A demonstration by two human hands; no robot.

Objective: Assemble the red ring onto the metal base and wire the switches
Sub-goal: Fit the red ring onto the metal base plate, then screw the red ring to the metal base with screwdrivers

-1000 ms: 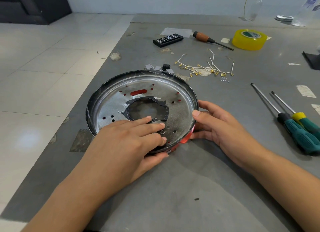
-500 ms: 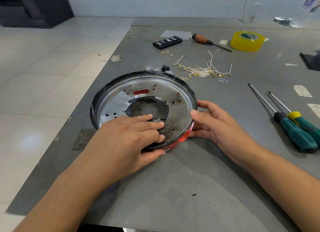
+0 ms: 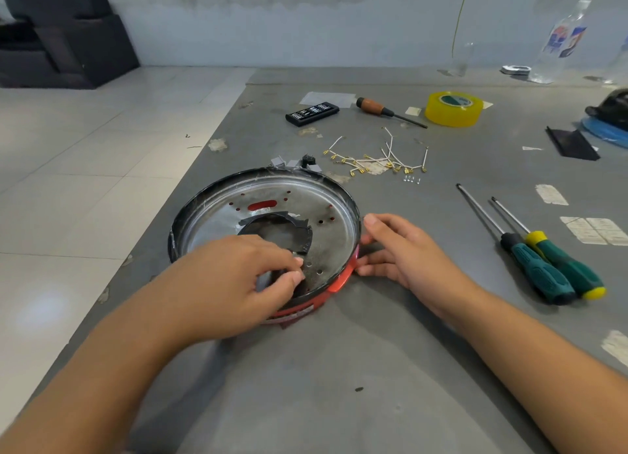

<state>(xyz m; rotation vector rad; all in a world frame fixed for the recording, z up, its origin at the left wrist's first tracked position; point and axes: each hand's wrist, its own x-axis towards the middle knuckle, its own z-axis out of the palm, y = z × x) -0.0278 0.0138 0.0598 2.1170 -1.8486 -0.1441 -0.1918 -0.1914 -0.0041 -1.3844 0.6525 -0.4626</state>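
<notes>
Mid-table: base [image 3: 272, 212] seated on ring [image 3: 339, 280], red showing only from 4 to 6 o'clock. Left hand [image 3: 234, 277] at 6, fingers curled over the rim into the dish. Right hand [image 3: 401, 250] at 3, fingers nearly straight against ring and rim. Best to press evenly while turning, lining up holes. Wires [image 3: 377, 160] wait at 1 o'clock.

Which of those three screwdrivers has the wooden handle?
The far screwdriver, lying between the black bit case and yellow tape roll; the two near ones have green handles.
</notes>
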